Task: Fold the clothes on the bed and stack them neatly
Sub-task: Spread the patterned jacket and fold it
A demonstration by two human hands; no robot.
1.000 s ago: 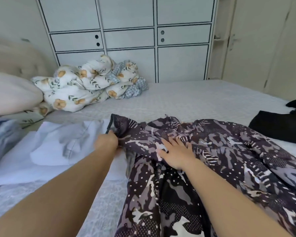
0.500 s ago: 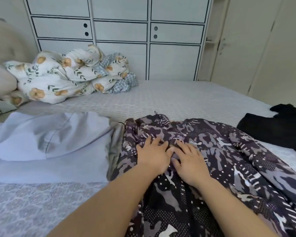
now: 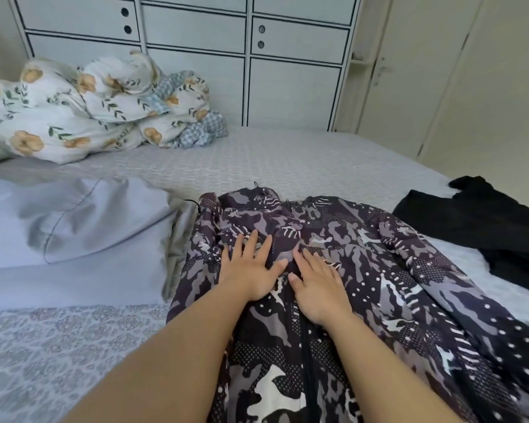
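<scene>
Three garments on the bed point(image 3: 287, 157): camo jacket point(image 3: 379, 285) spread in the middle, pale blue shirt point(image 3: 74, 239) touching its left edge, black garment point(image 3: 486, 227) at right, apart. Floral duvet point(image 3: 89, 108) bunched far left by the cabinet point(image 3: 287, 71). Left hand point(image 3: 251, 267) and right hand point(image 3: 321, 285) both flat, fingers straight, pressing on the jacket, side by side.

Camouflage jacket point(image 3: 364, 270): thin cloth, slight sheen, crinkled. Pale blue garment point(image 3: 74, 233), left: smooth matt cloth. Black garment point(image 3: 486, 227), right: matt cloth. Bedspread point(image 3: 272, 160): textured quilted cloth. Cabinet doors point(image 3: 287, 87), top: smooth painted panels.
</scene>
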